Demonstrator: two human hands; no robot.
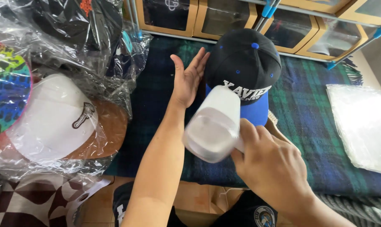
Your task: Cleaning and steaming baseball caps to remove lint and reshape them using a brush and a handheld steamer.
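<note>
We see the left hand open, palm flat against the black cloth cap with blue brim, which stands on the dark plaid woven blanket. The right hand grips a blurred white plastic device near the brim. At left, a clear crinkled plastic bag wraps a white cap with brown brim.

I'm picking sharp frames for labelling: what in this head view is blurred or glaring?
Head view: the white object in the right hand is motion-blurred; the left hand and black cap with blue brim are sharp; the plastic wrapping at left throws glare; daylight is soft, shadows faint.
</note>
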